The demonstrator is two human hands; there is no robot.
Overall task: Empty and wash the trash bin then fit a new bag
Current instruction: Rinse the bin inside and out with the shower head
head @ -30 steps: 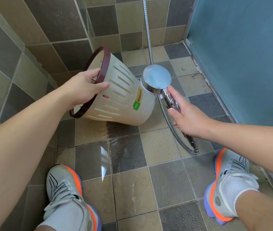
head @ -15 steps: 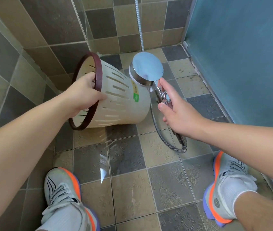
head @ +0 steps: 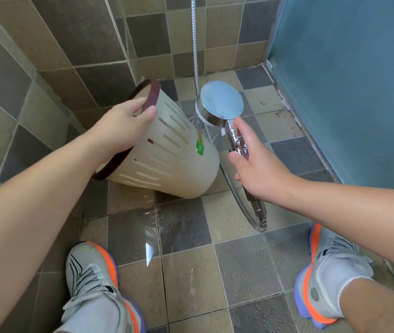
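Here the left hand (head: 124,126) holds the bin (head: 167,152) by its dark rim (head: 146,94), thumb outside, fingers hooked in: a closed grip. The bin hangs tilted above the wet floor (head: 191,272), mouth up-left toward the wall corner, base down-right, its long axis running diagonally toward the right hand (head: 261,171). That hand's grip wraps loosely round the showerhead (head: 220,104) handle, forefinger stretched up the neck. The head sits just beside the bin's slotted side, its face turned away from view; spray seems to strike the outer wall. The rinse looks under way. Open floor lies ahead; the hose (head: 236,195) loops close under the base, and the blue door (head: 347,80) hems the right.
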